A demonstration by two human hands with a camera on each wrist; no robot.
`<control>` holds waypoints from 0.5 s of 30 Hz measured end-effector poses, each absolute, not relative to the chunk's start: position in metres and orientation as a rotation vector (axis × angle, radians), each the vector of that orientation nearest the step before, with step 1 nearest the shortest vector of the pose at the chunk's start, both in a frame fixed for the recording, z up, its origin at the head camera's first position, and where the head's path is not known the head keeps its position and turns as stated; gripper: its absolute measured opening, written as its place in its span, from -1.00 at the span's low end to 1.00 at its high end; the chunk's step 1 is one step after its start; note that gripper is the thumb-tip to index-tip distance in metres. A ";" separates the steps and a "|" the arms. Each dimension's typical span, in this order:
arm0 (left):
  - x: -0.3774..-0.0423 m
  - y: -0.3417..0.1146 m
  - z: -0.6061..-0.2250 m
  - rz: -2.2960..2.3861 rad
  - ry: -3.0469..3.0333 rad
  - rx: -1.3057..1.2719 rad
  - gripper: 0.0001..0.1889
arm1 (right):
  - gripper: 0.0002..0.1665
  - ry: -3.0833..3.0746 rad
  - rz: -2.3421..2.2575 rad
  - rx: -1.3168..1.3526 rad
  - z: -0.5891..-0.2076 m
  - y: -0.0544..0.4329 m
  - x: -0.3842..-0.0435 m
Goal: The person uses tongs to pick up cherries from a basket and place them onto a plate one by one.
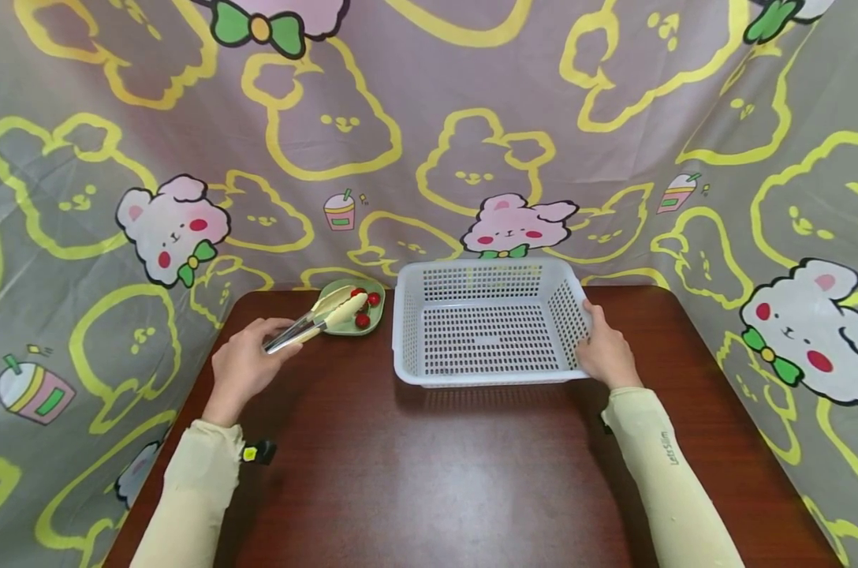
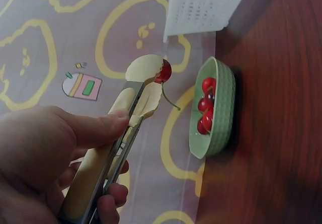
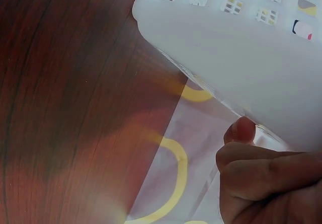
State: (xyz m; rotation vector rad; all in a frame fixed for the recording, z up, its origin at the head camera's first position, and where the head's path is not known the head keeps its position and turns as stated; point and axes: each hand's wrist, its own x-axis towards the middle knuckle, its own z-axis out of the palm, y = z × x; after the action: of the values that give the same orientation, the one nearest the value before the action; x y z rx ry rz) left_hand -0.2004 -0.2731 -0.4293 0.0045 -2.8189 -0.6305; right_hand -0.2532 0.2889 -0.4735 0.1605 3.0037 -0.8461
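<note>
My left hand (image 1: 248,359) holds cream-tipped metal tongs (image 2: 121,138), thumb on one arm and fingers curled round the other. Between the tong heads sits a red cherry (image 2: 165,71) with its green stem hanging out. The tongs are above a green bowl (image 1: 351,331) that stands at the back left with several cherries (image 2: 206,116) in it. At the right, my right hand (image 1: 606,347) grips the end wall of a white perforated plastic basket (image 1: 486,379). The basket is tilted, its inside facing me, its near edge above the table and casting a shadow.
The dark brown wooden table (image 1: 443,481) has a glossy surface. A patterned cloth (image 1: 401,95) with yellow outlines and cartoon animals hangs along the back and both sides, right at the table's edges. Bowl and basket stand close together near the back edge.
</note>
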 end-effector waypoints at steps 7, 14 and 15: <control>-0.200 -0.283 -0.435 -0.628 -2.831 0.009 -0.56 | -0.12 2.994 -0.850 0.165 -0.472 0.289 -0.254; -0.201 -0.289 -0.443 -0.628 -2.870 0.040 -0.56 | -0.12 2.990 -0.852 0.168 -0.472 0.288 -0.253; -0.202 -0.290 -0.444 -0.625 -2.876 0.046 -0.55 | -0.12 2.988 -0.855 0.165 -0.472 0.288 -0.253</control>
State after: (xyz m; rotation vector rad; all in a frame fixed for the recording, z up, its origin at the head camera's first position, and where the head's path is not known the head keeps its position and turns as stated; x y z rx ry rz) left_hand -0.2015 -0.2900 -0.4441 0.0458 -2.8757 -0.6254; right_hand -0.2530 0.2882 -0.4724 0.1655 2.9884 -0.8551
